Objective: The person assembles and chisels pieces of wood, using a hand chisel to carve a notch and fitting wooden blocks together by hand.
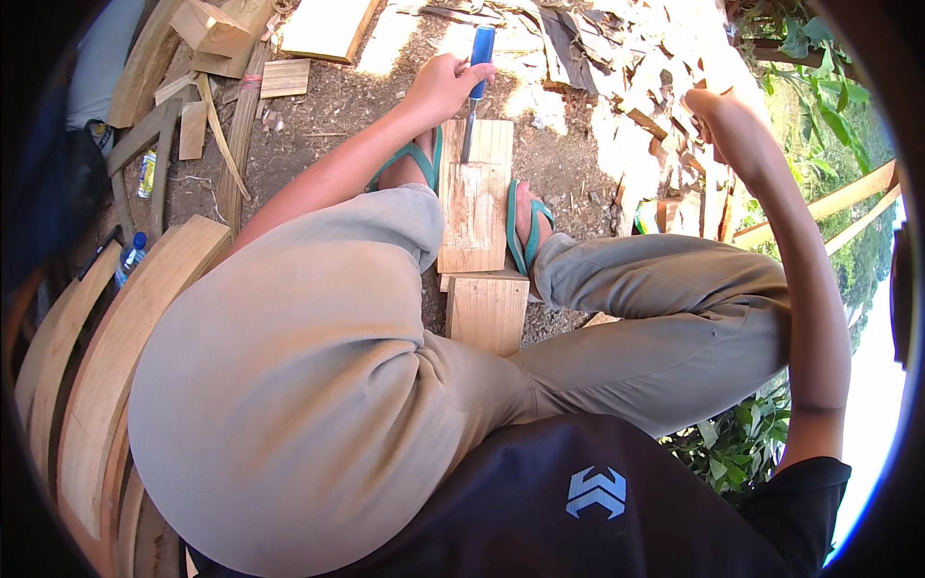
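Note:
My left hand (448,91) is closed round the blue handle of a chisel (469,130). The chisel stands nearly upright, its blade tip on a wooden board (477,246) lying between my feet. A rough, shallow recess is cut into the board's upper face. Raised off to the right, my right hand (727,125) has its fingers curled in; whatever they grip, if anything, is hidden. A green flip-flop (436,159) on my left foot and another flip-flop (515,236) on my right foot flank the board. A smaller wooden block (487,313) lies at its near end.
Curved wooden pieces (125,356) stand at the left, with a plastic bottle (133,255) beside them. Wood offcuts (217,34) lie at the far left. Chips and bark (650,125) cover the ground at the far right, beside green plants (824,101).

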Available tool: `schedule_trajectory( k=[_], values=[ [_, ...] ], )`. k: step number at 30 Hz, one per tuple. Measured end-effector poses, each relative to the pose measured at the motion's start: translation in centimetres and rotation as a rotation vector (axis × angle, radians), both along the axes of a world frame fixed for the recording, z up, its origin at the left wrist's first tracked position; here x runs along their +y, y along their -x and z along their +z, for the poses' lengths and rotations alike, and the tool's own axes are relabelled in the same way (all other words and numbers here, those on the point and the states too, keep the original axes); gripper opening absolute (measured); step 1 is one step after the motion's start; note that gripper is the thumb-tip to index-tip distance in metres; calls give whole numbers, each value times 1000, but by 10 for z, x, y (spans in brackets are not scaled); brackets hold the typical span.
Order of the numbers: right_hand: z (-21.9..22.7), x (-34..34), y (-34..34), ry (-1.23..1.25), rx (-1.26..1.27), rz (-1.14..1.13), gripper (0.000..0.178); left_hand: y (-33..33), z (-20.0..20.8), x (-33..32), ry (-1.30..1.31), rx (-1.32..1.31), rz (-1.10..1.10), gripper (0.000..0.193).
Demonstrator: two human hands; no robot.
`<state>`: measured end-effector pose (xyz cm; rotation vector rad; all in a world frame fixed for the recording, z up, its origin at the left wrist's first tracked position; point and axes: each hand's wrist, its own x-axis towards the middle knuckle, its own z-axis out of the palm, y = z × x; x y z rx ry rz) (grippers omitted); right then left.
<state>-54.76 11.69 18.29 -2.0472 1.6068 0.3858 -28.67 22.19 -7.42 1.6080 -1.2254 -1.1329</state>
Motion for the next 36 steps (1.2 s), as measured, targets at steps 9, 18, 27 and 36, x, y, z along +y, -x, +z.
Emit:
schedule_trajectory(
  k=[9,18,27,36],
  values=[
    [4,-20,3,58,-59,24,48,1,9,-3,-71,-51,-29,44],
    [3,-28,1,-64,63,239,49,1,-19,-2,30,-22,4,43],
    [1,-14,-9,-102,173,321,25,7,-19,1,70,-2,21,43],
    [-7,-26,-2,-179,94,113,43,2,-8,-4,-126,42,-85,40]
  ],
)
